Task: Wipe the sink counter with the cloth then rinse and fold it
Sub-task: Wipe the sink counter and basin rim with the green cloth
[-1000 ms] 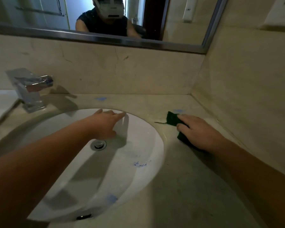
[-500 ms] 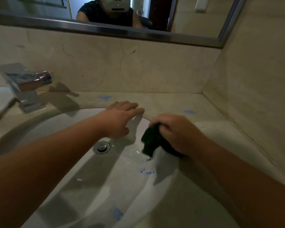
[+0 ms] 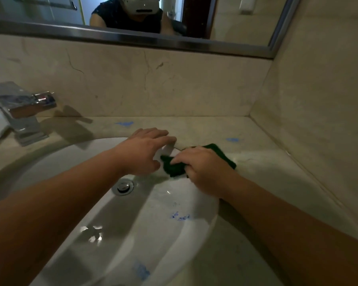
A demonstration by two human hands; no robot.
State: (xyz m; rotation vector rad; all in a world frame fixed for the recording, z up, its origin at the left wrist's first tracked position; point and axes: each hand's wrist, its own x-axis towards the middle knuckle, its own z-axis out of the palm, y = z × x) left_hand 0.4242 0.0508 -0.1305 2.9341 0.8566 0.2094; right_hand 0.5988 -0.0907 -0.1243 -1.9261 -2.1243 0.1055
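My right hand [image 3: 203, 170] grips a dark green cloth [image 3: 174, 167] at the sink's far right rim, fingers curled over it. Part of the cloth [image 3: 219, 151] lies on the beige counter [image 3: 267, 166] behind the hand; the front part hangs over the rim into the white basin [image 3: 153, 213]. My left hand [image 3: 145, 151] reaches across the basin with straight fingers, its fingertips at the far rim right next to the cloth. Blue smears mark the counter [image 3: 124, 123] and the basin wall [image 3: 180, 216].
A chrome faucet [image 3: 23, 112] stands at the back left. The drain plug [image 3: 123, 186] sits in the basin under my left wrist. A marble backsplash and a side wall [image 3: 318, 120] close in the counter at the back and right. A mirror hangs above.
My right hand carried the cloth from the right counter to the basin rim, lifted it briefly, and now has it down on the rim. My left hand moved right toward the cloth.
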